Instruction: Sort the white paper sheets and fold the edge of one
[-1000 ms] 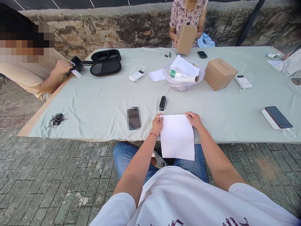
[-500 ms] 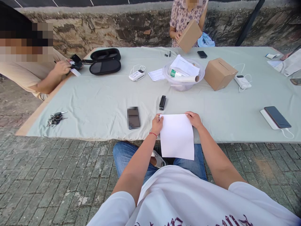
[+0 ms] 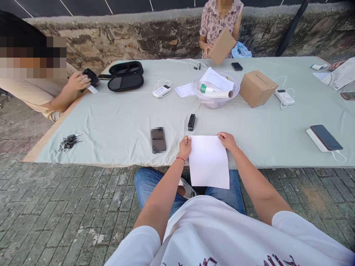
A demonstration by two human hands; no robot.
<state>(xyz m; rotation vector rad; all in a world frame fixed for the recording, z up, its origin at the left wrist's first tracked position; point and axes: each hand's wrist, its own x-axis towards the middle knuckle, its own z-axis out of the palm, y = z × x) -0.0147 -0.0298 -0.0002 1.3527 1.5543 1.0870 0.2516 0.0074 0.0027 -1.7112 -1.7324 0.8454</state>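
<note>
A blank white sheet of paper (image 3: 209, 162) hangs over the near table edge, its lower part above my lap. My left hand (image 3: 185, 147) pinches its upper left corner, thumb on top. At the upper right corner my right hand (image 3: 226, 140) is closed on the same sheet. Just beyond the paper lies a black stapler (image 3: 191, 122). To the left of my left hand is a dark, pixelated flat object (image 3: 158, 140), whose kind I cannot make out.
A plastic bowl (image 3: 215, 100) of papers and a cardboard box (image 3: 257, 88) stand mid-table. Keys (image 3: 69, 142) lie left; a phone on a white box (image 3: 324, 137) lies right. Beyond are a black case (image 3: 125, 79) and a person holding a carton (image 3: 222, 47). Another person sits left.
My hands and the paper have hardly moved. The view has shifted slightly. The person across has tilted the carton a little, and the person at left has moved a hand over a black object.
</note>
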